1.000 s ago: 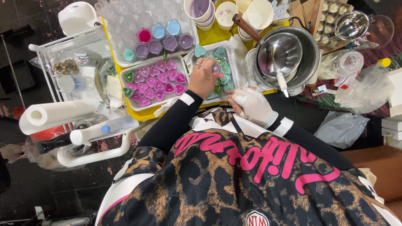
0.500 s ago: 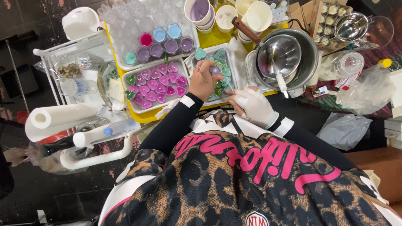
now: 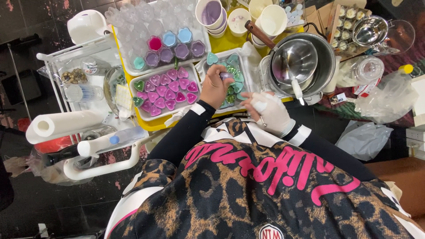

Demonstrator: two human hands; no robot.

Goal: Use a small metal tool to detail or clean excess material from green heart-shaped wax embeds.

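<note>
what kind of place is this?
Likely a small candle-making workstation: trays of heart-shaped pink candles, a metal melting pot and paper cups of coloured wax. The left hand holds a small purple candle cup.

The person wears a leopard-print top point(image 3: 230, 199) in tan, brown and black, crossed by large pink script lettering and edged in white at the shoulder, with a small round red, white and black badge point(image 3: 271, 232) low on it. Under it are 2 long black sleeves, each ending in a white cuff: the left sleeve point(image 3: 181, 135) is seen along its whole length, the right sleeve point(image 3: 330, 152) only in part. The left hand point(image 3: 215, 86) is bare, while the right hand point(image 3: 269, 113) is covered by a thin white glove.
</note>
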